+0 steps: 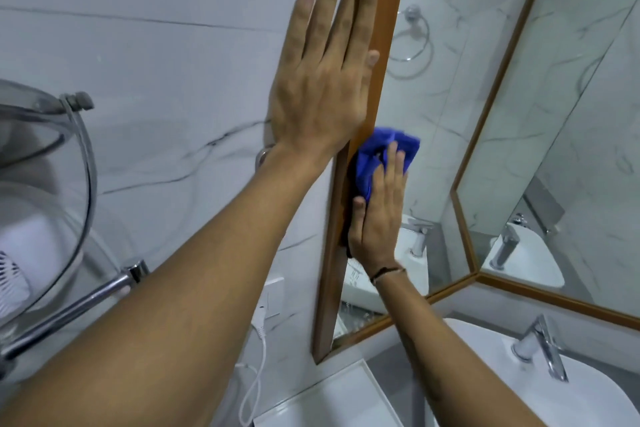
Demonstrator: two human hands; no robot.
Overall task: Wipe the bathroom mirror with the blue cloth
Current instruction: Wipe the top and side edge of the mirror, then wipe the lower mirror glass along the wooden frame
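Head view: right hand (375,215) presses cloth (384,149) flat on mirror (433,135) by left frame (381,55), left hand (325,80) braced open-palmed; wiping underway, remaining extent unclear.

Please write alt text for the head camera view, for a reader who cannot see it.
The right hand presses a blue cloth on the mirror beside its wooden frame. The left hand lies flat against that frame.

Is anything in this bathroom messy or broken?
Nothing looks broken or spilled. The right hand presses the blue cloth on the mirror, and the left hand lies flat against its wooden frame. A white cord dangles loosely from the wall socket.
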